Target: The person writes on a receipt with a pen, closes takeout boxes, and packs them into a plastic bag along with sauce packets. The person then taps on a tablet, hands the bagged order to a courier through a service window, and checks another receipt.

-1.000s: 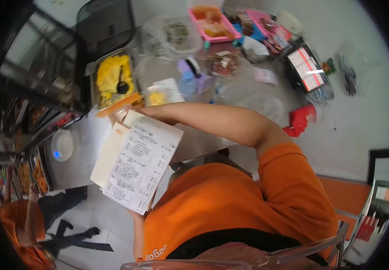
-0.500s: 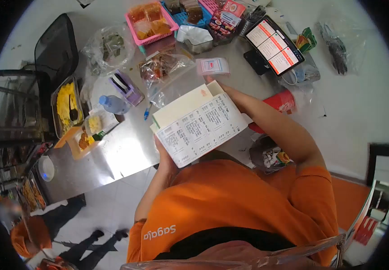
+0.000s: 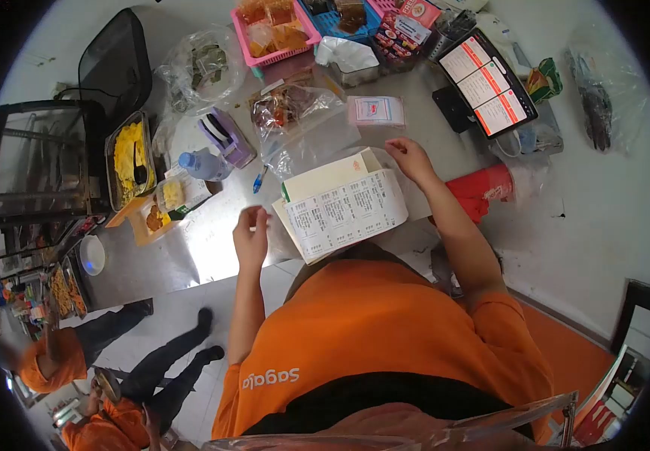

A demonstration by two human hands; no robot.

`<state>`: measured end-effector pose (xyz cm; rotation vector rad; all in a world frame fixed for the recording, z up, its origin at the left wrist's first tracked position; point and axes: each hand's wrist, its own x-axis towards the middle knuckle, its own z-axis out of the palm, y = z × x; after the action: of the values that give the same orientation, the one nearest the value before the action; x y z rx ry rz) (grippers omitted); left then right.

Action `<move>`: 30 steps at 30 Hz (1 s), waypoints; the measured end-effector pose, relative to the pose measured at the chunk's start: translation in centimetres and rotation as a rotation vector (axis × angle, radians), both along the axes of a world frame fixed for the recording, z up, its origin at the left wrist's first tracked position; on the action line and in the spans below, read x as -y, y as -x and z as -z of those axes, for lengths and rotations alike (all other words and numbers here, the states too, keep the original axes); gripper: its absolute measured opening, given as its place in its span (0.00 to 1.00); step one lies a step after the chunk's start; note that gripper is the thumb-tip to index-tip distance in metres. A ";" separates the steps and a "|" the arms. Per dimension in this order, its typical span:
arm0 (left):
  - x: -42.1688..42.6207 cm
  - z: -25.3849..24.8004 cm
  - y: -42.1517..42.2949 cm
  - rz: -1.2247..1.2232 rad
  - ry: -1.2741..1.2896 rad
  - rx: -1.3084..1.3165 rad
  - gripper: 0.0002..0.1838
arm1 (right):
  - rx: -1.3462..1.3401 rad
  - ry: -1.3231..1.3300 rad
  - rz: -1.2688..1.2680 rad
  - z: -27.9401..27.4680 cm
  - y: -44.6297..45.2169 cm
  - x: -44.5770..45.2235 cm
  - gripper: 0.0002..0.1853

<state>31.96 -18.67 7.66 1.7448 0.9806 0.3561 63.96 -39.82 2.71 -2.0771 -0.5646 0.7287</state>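
A long printed receipt strip [image 3: 346, 213] lies over a stack of cream flat cartons [image 3: 328, 174] at the table's near edge. My left hand [image 3: 251, 237] hovers to the left of the cartons, fingers loosely bent and nothing in them. On the other side, my right hand [image 3: 411, 159] is raised near the cartons' far right corner, empty, with thumb and fingers apart. Just beyond the stack are a clear plastic bag [image 3: 302, 135] and a blue pen [image 3: 260, 179].
A lit tablet [image 3: 487, 84] stands at the right, near a red bag [image 3: 483, 192]. To the left are a purple tape dispenser [image 3: 226, 138], a bottle [image 3: 203, 167] and a tray of yellow food [image 3: 129, 161]. Co-workers in orange shirts [image 3: 54, 359] are at lower left.
Both hands have let go of the cartons and moved apart to either side. The cartons and receipt now rest at the table edge. Another co-worker has come into view at lower left.
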 end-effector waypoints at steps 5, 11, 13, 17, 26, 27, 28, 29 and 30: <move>-3.2 9.7 -3.3 0.176 -0.128 0.022 0.15 | -0.072 0.135 -0.139 6.7 -2.3 -2.6 0.18; -3.7 5.4 -6.3 0.045 -0.041 0.131 0.09 | 0.021 -0.207 0.103 -2.0 -0.3 -5.2 0.12; -2.7 2.1 -5.0 0.020 -0.111 0.283 0.10 | 0.028 -0.361 0.067 -3.4 0.8 -3.8 0.11; -0.1 0.4 -0.7 -0.054 -0.127 0.230 0.19 | 0.036 -0.508 0.123 -4.4 4.6 1.0 0.17; 3.1 -3.1 2.1 0.268 -0.504 0.320 0.50 | 0.750 -0.306 -0.380 -19.0 12.9 2.4 0.23; 2.8 -4.9 1.1 0.347 -0.515 0.358 0.55 | 0.777 -0.286 -0.440 -19.0 13.0 2.1 0.23; 2.5 -6.2 0.0 0.423 -0.526 0.396 0.59 | 0.733 -0.296 -0.445 -18.4 13.0 1.9 0.23; 2.2 -6.7 -1.0 0.456 -0.458 0.421 0.61 | 0.689 -0.306 -0.455 -17.4 13.0 1.9 0.24; 2.0 -7.1 -2.0 0.484 -0.390 0.445 0.62 | 0.645 -0.317 -0.469 -16.8 12.9 1.8 0.25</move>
<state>33.99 -20.62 14.72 2.0596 0.1600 0.6125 51.02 -41.63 19.51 -1.8666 -1.4592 0.1696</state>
